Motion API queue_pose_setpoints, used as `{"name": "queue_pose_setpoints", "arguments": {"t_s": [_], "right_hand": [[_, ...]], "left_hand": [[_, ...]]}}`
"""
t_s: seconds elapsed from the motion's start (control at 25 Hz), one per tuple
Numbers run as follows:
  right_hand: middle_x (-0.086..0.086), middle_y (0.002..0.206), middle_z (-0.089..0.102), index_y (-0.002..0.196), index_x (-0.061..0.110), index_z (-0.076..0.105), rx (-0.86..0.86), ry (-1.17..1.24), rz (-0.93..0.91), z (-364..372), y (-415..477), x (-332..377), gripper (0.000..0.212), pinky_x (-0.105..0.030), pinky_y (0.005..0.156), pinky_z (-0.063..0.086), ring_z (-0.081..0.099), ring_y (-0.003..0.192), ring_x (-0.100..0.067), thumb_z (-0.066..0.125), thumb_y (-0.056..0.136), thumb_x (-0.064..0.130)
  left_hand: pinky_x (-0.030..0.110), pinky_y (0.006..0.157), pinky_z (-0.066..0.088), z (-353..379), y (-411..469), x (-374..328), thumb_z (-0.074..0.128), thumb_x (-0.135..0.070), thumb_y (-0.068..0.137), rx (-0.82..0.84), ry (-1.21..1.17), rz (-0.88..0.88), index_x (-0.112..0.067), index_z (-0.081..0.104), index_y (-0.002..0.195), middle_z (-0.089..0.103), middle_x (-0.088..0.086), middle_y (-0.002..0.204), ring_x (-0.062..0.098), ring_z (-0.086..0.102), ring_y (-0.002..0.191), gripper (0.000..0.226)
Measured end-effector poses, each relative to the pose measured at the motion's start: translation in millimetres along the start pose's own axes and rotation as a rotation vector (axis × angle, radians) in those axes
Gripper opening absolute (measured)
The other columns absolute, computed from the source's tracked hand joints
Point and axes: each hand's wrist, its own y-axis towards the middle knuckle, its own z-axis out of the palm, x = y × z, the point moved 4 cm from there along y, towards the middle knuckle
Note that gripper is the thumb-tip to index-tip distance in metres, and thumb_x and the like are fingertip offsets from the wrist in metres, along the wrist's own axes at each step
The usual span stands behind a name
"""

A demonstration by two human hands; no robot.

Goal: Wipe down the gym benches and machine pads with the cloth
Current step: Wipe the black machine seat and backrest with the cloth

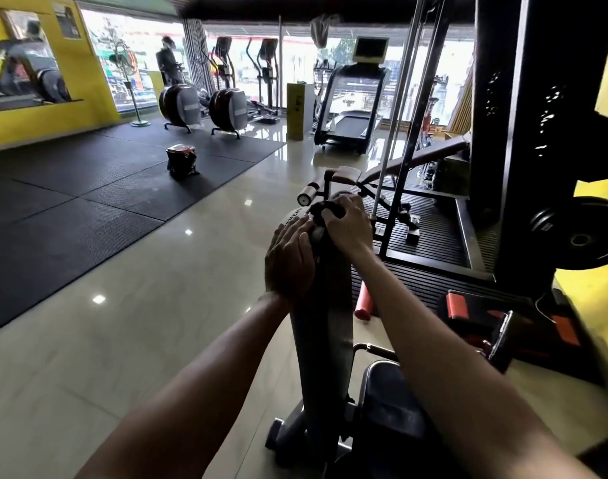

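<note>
A long dark bench pad (321,326) rises away from me at the centre of the head view, with its seat pad (385,382) low near me. My right hand (347,224) grips a dark cloth (321,209) bunched against the pad's top end. My left hand (288,259) lies flat with straight fingers on the pad's left side, just below the cloth. Both forearms reach in from the bottom.
A second incline bench (416,162) stands behind, under a cable rack. A black machine column (523,133) with a weight plate (580,233) fills the right. Black floor mats (88,188) with a small bag (181,160) lie left. A treadmill (351,108), ellipticals and a person stand far back.
</note>
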Motion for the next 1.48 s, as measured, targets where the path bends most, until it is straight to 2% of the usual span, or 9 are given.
{"name": "queue_pose_setpoints", "arguments": {"t_s": [0.2,0.36,0.44,0.6,0.76,1.0,1.16,1.36,1.48], "right_hand": [[0.003,0.147,0.044,0.129,0.022,0.061,-0.094,0.224,-0.158,7,-31,-23,0.033,-0.032,0.108,0.035,0.045,0.134,-0.018,0.058,0.099,0.033],[-0.007,0.159,0.033,0.155,0.035,0.036,0.041,0.293,0.161,4,25,-32,0.053,-0.046,0.118,0.032,0.038,0.144,-0.031,0.049,0.103,0.038],[-0.005,0.166,0.025,0.159,0.042,0.022,0.083,0.264,0.215,5,30,-32,0.061,-0.047,0.121,0.027,0.03,0.15,-0.03,0.045,0.103,0.04],[0.006,0.163,0.033,0.153,0.032,0.043,-0.064,0.352,-0.004,8,-29,-23,0.061,-0.037,0.123,0.021,0.027,0.15,-0.015,0.045,0.093,0.042],[0.016,0.165,0.023,0.154,0.042,0.037,-0.023,0.416,-0.095,26,-83,-62,0.058,-0.038,0.122,0.023,0.018,0.152,-0.006,0.043,0.096,0.041],[0.005,0.166,0.025,0.155,0.036,0.039,0.097,0.419,0.14,30,-6,-92,0.057,-0.037,0.125,0.017,0.021,0.153,-0.015,0.037,0.097,0.036],[0.009,0.163,0.033,0.146,0.04,0.052,-0.048,0.487,-0.025,21,-16,-72,0.061,-0.037,0.124,0.02,0.024,0.152,-0.009,0.039,0.09,0.063],[0.013,0.162,0.033,0.139,0.034,0.059,-0.139,0.529,-0.19,45,-73,-90,0.04,-0.045,0.123,0.026,0.023,0.153,-0.01,0.051,0.101,0.045],[0.008,0.154,0.046,0.142,0.029,0.051,-0.127,0.639,-0.002,44,-23,-116,0.052,-0.05,0.118,0.036,0.041,0.144,-0.011,0.057,0.095,0.048]], "left_hand": [[0.042,0.118,0.033,2,3,2,0.024,-0.024,0.103,0.044,0.018,-0.009,-0.007,0.062,0.134,0.059,0.007,0.142,0.019,0.046,0.14,0.053],[0.042,0.119,0.032,0,2,0,0.024,-0.027,0.103,0.084,0.054,-0.025,-0.009,0.062,0.135,0.057,0.006,0.145,0.016,0.044,0.141,0.053],[0.042,0.119,0.03,0,4,0,0.022,-0.029,0.103,0.122,0.071,-0.041,-0.01,0.06,0.137,0.054,0.005,0.148,0.016,0.041,0.142,0.054],[0.04,0.122,0.027,-2,9,0,0.019,-0.035,0.1,0.247,0.127,-0.045,-0.014,0.052,0.145,0.045,0.001,0.155,0.013,0.033,0.147,0.059],[0.033,0.119,0.029,-2,23,-7,0.033,-0.027,0.103,0.372,0.173,-0.124,-0.016,0.051,0.145,0.042,-0.002,0.157,0.013,0.034,0.146,0.047],[0.039,0.122,0.025,16,32,-12,0.035,-0.039,0.103,0.42,0.261,-0.175,-0.024,0.049,0.147,0.038,-0.008,0.159,0.011,0.03,0.148,0.048],[0.036,0.121,0.026,16,31,-14,0.027,-0.045,0.097,0.391,0.289,-0.141,-0.025,0.05,0.147,0.04,-0.01,0.158,0.008,0.031,0.147,0.059],[0.033,0.121,0.027,13,29,-19,0.027,-0.044,0.098,0.378,0.302,-0.114,-0.025,0.05,0.148,0.04,-0.011,0.157,0.007,0.031,0.147,0.058],[0.033,0.12,0.027,12,30,-20,0.029,-0.042,0.098,0.359,0.289,-0.109,-0.022,0.053,0.146,0.043,-0.01,0.156,0.006,0.033,0.146,0.057]]}}
